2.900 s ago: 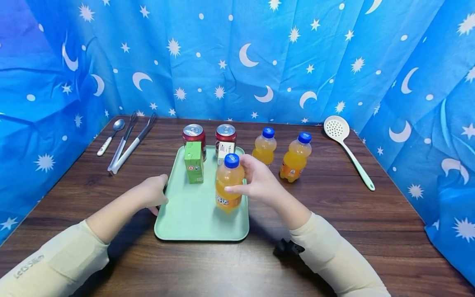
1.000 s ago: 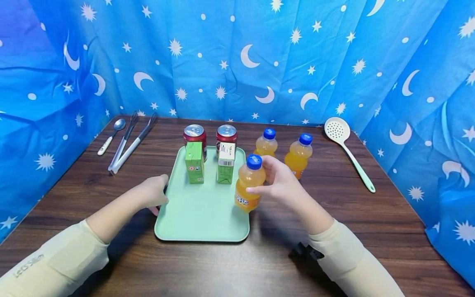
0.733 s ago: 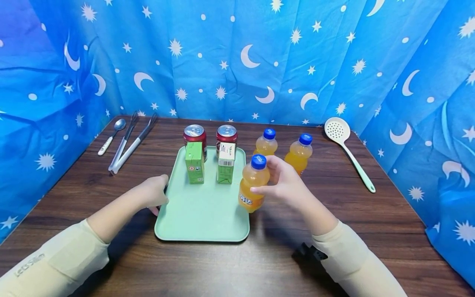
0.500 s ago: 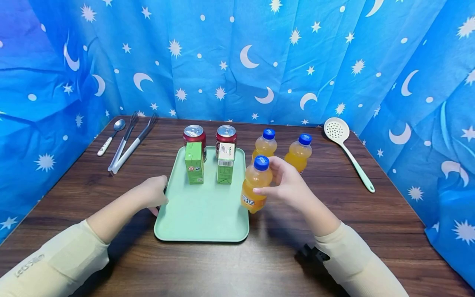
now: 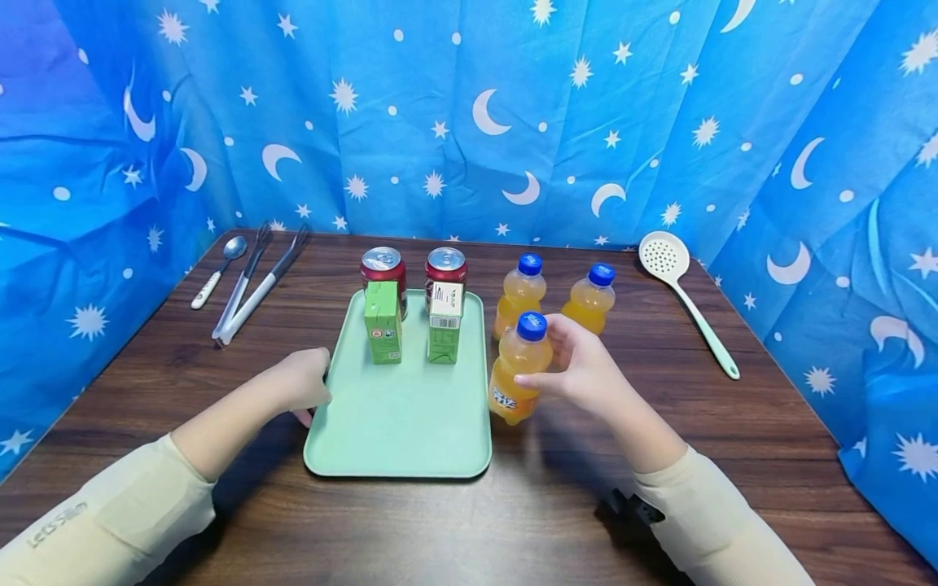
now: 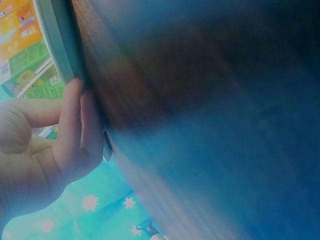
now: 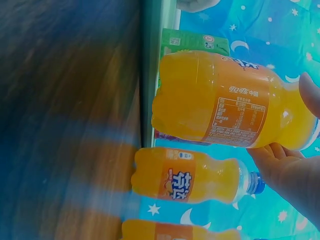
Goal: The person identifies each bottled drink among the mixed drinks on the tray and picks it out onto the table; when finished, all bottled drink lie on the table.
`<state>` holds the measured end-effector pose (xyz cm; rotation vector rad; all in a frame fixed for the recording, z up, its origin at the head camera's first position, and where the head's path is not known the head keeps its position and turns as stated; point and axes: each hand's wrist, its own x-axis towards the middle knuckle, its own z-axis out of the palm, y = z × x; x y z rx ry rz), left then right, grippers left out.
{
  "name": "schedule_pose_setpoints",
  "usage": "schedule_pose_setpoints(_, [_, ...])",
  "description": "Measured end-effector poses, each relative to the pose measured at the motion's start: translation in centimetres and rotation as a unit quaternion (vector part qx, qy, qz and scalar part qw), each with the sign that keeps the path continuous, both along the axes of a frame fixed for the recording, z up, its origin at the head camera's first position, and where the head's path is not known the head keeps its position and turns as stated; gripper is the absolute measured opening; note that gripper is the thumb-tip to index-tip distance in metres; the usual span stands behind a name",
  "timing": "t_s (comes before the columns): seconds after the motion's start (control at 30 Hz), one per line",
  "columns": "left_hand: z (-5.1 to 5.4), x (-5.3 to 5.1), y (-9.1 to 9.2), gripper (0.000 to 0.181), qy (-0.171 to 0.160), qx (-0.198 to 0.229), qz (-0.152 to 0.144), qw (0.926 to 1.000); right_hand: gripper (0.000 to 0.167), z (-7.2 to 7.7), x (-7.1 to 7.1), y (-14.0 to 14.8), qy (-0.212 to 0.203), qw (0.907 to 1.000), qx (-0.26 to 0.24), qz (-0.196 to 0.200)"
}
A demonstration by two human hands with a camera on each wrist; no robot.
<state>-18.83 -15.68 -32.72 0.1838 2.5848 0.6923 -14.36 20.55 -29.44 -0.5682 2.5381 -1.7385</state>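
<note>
My right hand (image 5: 593, 366) holds an orange soda bottle (image 5: 520, 366) with a blue cap, thumb and fingers on opposite sides. It is upright, slightly tilted, just beyond the right rim of the light green tray (image 5: 399, 431); in the right wrist view the bottle (image 7: 215, 100) looks raised off the table. At the tray's left rim, my left hand (image 5: 296, 381) grips the edge; the left wrist view shows its fingers (image 6: 72, 112) against the rim. Two green drink cartons, one on the left (image 5: 383, 325) and one on the right (image 5: 444, 330), stand on the tray.
Behind the cartons are two red cans (image 5: 382, 264), their bases hidden. Two more orange soda bottles (image 5: 589, 301) stand on the table right of the tray. A skimmer (image 5: 677, 277) lies far right; tongs (image 5: 256, 293) and a spoon (image 5: 220, 273) lie far left.
My right hand has carried the orange soda bottle rightward, from over the tray to past its right rim, uncovering the right carton. The left hand and tray stay put.
</note>
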Motion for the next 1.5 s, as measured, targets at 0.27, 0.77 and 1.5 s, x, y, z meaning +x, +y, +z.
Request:
schedule_pose_setpoints(0.27, [-0.1, 0.0, 0.0, 0.017, 0.002, -0.001, 0.002, 1.0, 0.055, -0.4, 0.0, 0.7, 0.005, 1.0, 0.001, -0.006])
schedule_pose_setpoints(0.77, [-0.2, -0.2, -0.1, 0.018, -0.001, 0.002, 0.002, 1.0, 0.057, -1.1, 0.0, 1.3, -0.012, 0.9998, 0.005, -0.018])
schedule_pose_setpoints(1.5, [-0.1, -0.1, 0.0, 0.018, 0.0, 0.003, 0.003, 1.0, 0.059, -1.3, 0.1, 1.3, -0.017, 0.9998, -0.007, -0.009])
